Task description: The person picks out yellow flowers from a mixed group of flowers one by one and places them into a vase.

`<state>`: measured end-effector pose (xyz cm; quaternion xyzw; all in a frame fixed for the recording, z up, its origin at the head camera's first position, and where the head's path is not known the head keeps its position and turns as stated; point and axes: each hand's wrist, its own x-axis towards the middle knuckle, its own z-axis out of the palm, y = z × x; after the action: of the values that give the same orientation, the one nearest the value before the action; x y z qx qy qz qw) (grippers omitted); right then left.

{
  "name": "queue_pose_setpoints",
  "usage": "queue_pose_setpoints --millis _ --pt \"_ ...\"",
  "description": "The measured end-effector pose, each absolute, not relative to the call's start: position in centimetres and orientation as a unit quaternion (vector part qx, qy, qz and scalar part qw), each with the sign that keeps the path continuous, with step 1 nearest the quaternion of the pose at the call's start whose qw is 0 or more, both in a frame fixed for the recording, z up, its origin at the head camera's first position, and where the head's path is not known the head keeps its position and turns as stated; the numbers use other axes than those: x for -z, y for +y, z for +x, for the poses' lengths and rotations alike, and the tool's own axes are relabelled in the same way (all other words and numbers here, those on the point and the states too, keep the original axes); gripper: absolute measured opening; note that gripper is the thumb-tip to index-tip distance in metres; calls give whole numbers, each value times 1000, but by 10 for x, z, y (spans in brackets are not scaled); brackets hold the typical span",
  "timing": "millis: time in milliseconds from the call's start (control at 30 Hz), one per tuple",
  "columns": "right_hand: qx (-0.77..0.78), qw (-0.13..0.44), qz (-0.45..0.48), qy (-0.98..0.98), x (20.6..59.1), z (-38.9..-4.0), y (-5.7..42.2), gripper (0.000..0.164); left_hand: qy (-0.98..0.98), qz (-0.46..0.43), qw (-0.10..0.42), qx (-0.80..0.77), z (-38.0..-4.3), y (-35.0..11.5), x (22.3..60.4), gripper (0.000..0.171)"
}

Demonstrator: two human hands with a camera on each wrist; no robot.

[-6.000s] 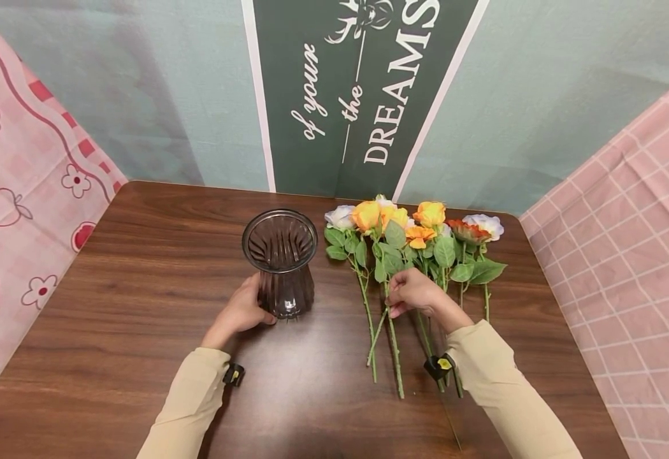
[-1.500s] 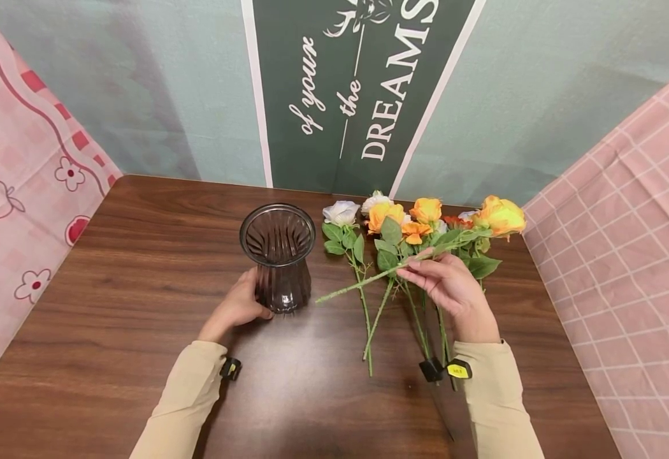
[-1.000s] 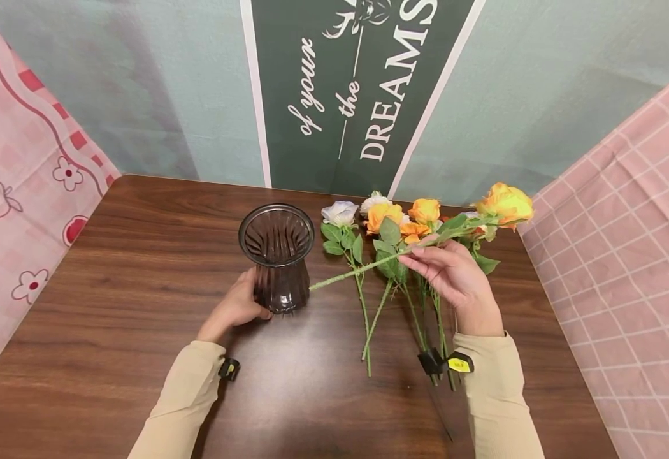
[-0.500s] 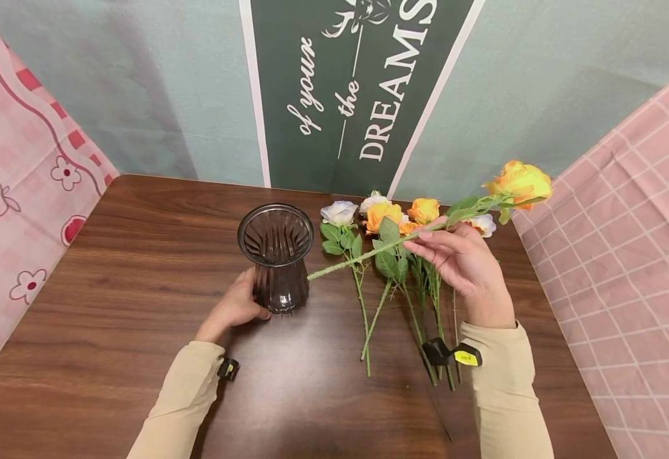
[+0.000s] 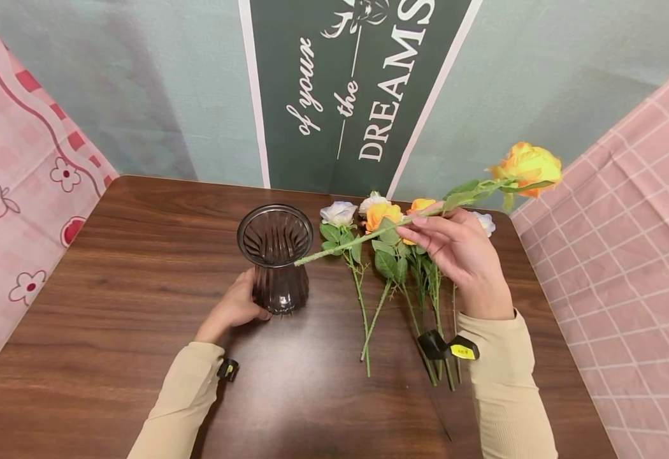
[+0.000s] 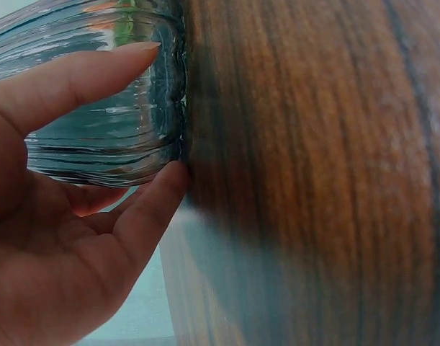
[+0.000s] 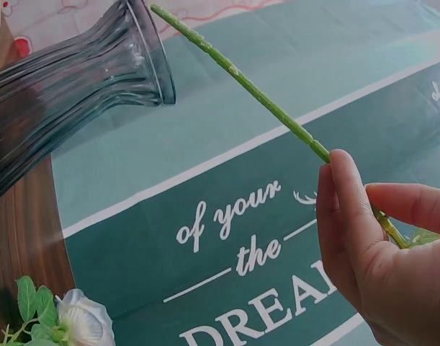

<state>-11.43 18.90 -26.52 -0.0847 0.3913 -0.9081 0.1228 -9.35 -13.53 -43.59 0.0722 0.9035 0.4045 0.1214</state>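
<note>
A dark, ribbed glass vase (image 5: 281, 290) stands upright on the wooden table. My left hand (image 5: 236, 307) grips its base from the left; the left wrist view shows the thumb along the ribbed glass (image 6: 97, 130) and the other fingers around the lower side. My right hand (image 5: 465, 255) pinches the green stem of a yellow rose (image 5: 526, 169) between thumb and fingers, raised over the other flowers. The bloom points up to the right. The bare stem end overlaps the vase's right rim in the head view; in the right wrist view the stem (image 7: 248, 86) tip is just outside the mouth.
Several artificial flowers lie right of the vase: a pale lilac rose (image 5: 338, 213), an orange-yellow rose (image 5: 381, 215) and others partly hidden by my right hand. Their stems point toward me. Cloth hangs behind the wooden table (image 5: 139, 268), with pink cloths at both sides.
The yellow rose was lifted off the table by my right hand and turned, its stem end moving left and up to the vase's rim. My left hand stays on the vase.
</note>
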Motion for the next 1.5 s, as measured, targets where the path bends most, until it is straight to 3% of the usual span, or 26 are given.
queue_pose_setpoints --millis 767,1500 --pt "859 122 -57 494 254 -130 154 19 901 73 122 -409 -93 -136 435 87" --pt "794 135 -101 584 246 -135 129 17 902 76 118 -408 -93 -136 435 84"
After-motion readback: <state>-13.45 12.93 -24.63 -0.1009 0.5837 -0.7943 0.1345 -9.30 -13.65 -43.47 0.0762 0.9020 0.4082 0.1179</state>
